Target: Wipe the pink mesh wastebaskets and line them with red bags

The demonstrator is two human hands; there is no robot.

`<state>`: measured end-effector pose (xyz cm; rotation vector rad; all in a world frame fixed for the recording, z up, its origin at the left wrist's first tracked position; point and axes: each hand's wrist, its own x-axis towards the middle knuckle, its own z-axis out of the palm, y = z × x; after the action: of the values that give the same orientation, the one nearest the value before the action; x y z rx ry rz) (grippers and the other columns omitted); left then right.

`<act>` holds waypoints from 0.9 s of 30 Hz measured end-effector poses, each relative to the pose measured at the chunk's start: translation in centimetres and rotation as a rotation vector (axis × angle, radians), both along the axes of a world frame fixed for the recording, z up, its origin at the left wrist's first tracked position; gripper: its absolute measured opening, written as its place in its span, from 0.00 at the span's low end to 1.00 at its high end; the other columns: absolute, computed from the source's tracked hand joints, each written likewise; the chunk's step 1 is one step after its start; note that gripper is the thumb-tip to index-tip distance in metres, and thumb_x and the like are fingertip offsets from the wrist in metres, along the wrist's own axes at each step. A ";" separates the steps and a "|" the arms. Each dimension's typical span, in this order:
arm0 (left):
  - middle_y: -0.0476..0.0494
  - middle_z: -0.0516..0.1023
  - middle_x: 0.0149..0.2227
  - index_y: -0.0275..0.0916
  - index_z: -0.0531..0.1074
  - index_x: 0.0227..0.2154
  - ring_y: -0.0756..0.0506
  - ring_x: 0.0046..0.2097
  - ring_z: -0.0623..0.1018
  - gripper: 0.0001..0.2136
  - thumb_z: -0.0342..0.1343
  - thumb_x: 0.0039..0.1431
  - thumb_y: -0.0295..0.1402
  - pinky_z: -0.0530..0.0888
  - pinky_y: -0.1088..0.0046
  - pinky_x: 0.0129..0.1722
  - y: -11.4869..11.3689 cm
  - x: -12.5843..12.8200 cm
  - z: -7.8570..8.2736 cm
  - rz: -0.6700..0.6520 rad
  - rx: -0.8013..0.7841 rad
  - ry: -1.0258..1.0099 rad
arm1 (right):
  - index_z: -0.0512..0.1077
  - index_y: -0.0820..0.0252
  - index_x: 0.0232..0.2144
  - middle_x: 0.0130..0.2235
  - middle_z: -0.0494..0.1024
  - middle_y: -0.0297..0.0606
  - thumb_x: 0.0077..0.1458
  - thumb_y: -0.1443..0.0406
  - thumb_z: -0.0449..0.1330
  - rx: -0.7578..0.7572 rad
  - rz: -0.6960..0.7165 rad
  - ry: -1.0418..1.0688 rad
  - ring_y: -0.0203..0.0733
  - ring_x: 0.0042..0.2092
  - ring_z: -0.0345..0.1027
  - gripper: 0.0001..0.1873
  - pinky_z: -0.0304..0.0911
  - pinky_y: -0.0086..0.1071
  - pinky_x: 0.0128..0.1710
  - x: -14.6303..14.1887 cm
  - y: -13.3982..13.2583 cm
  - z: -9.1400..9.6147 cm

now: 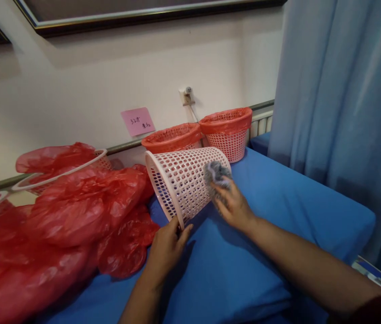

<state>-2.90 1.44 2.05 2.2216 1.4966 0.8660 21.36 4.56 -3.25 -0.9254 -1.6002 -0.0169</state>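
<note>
A pale pink perforated plastic wastebasket lies tipped on its side above the blue sheet, its open mouth facing left. My left hand grips the lower edge of its rim, thumb outside and fingers partly hidden by the rim. In my right hand is a bunched grey cloth, pressed against the basket's side near its base. Crumpled red plastic bags are heaped to the left of the basket.
Two wastebaskets lined with red bags, one behind and one at the back right, stand against the wall. More baskets are at the left. A blue-sheeted bed lies underneath; a blue curtain hangs at right.
</note>
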 end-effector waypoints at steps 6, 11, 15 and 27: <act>0.42 0.84 0.32 0.38 0.79 0.35 0.43 0.32 0.81 0.14 0.61 0.57 0.44 0.77 0.70 0.32 -0.5 0.6 0.1 -0.059 0.113 -0.258 | 0.76 0.53 0.48 0.62 0.69 0.44 0.62 0.71 0.56 0.282 0.236 -0.283 0.47 0.55 0.70 0.15 0.73 0.43 0.54 -3.8 -3.7 1.1; 0.40 0.86 0.39 0.38 0.79 0.42 0.42 0.38 0.84 0.16 0.62 0.58 0.45 0.81 0.67 0.38 -0.4 0.9 0.4 0.130 0.061 -0.492 | 0.74 0.55 0.54 0.61 0.68 0.48 0.61 0.69 0.56 0.027 -0.141 0.119 0.52 0.62 0.66 0.20 0.65 0.53 0.63 1.0 1.0 0.5; 0.41 0.85 0.38 0.38 0.79 0.41 0.42 0.38 0.84 0.16 0.62 0.57 0.45 0.82 0.65 0.39 -0.3 0.9 0.4 0.128 0.043 -0.515 | 0.72 0.58 0.57 0.57 0.70 0.50 0.59 0.65 0.57 -0.204 -0.342 0.389 0.54 0.58 0.69 0.23 0.64 0.57 0.63 3.9 3.6 0.1; 0.43 0.84 0.35 0.37 0.78 0.40 0.42 0.38 0.83 0.17 0.62 0.58 0.47 0.81 0.66 0.41 -0.9 1.0 0.8 0.108 0.026 -0.530 | 0.74 0.57 0.50 0.63 0.67 0.49 0.60 0.71 0.56 0.206 0.189 -0.162 0.51 0.61 0.67 0.17 0.71 0.48 0.59 -3.0 -2.6 0.5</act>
<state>-1.93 0.53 2.89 1.7402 1.3507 1.3806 18.35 1.93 -2.79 -0.6240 -1.7927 -0.1257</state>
